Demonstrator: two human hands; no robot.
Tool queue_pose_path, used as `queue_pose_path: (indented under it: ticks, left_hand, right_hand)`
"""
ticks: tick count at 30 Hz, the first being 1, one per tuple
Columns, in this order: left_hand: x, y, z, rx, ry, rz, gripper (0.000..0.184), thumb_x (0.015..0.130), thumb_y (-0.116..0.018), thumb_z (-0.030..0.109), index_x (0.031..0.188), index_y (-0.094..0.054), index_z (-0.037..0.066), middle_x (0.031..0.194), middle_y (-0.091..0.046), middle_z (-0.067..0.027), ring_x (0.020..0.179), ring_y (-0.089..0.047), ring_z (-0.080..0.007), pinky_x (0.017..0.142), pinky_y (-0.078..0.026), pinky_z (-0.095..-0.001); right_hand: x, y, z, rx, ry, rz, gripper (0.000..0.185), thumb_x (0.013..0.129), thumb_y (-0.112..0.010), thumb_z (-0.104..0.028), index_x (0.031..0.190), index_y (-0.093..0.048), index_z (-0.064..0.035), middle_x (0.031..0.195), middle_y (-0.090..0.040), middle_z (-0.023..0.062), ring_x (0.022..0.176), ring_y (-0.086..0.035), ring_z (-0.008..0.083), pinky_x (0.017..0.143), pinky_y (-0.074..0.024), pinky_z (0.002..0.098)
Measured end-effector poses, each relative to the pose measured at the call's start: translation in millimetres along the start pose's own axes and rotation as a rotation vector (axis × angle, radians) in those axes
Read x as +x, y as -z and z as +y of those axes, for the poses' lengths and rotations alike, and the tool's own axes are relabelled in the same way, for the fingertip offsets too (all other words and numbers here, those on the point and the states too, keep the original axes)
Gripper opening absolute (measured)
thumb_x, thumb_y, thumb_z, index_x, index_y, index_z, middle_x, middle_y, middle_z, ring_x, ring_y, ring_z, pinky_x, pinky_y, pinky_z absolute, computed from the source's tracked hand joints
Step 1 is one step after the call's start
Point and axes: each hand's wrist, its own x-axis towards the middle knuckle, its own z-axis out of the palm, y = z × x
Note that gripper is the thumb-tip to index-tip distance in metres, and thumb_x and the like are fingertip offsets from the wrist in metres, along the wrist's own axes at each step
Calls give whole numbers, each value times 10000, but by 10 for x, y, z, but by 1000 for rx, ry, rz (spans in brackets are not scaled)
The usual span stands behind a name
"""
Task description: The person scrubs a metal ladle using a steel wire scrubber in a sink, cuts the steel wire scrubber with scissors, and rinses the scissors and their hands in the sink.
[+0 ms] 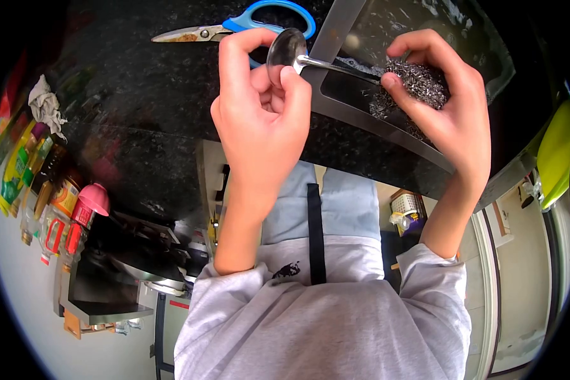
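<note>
A metal spoon [340, 67] is held over the sink edge. My left hand [259, 101] pinches it by the shiny round bowl, fingers curled in. Its handle runs to the right, and the far end meets a steel wool scrubber [424, 85]. My right hand [459, 107] is closed around that scrubber, thumb and forefinger at the end of the spoon handle. Whether the handle is gripped inside the wool is hidden. Just behind my left hand lies a pair of scissors [271, 7] with blue handles and a stained blade, partly covered by my fingers.
The sink [377, 130] has a metal rim and holds water with suds. Black speckled countertop [139, 88] spreads to the left, with a crumpled grey rag [45, 106] on it. Several bottles and a pink bowl-shaped item [95, 198] stand at the far left. A yellow-green object [558, 155] is at right.
</note>
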Motion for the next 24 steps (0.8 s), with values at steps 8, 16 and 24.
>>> queue_pose_path:
  ticks: [8, 16, 24]
  left_hand:
    - [-87, -10, -29, -74, -6, 66, 191, 892, -587, -62, 1048, -505, 12, 638, -619, 12, 544, -448, 27, 513, -335, -152]
    - [-62, -57, -8, -126, 39, 22, 268, 893, -573, -70, 1136, -511, 24, 618, -599, 26, 548, -430, 34, 508, -311, -148]
    - [-47, 1, -18, -9, -27, -122, 385, 946, -548, -80, 1306, -476, 38, 869, -677, -46, 612, -524, -9, 524, -375, -159]
  right_hand:
    - [136, 10, 49, -517, 415, -118, 661, 726, -725, -8, 1334, -683, -263, 686, -455, 33, 674, -491, 204, 659, -372, 338]
    - [18, 60, 18, -552, 446, -97, 651, 725, -698, 31, 1333, -682, -201, 761, -624, 31, 624, -492, 199, 618, -379, 331]
    - [118, -68, 133, -97, 146, 304, 275, 844, -792, -65, 1078, -651, -31, 847, -658, 47, 817, -632, 116, 780, -487, 239]
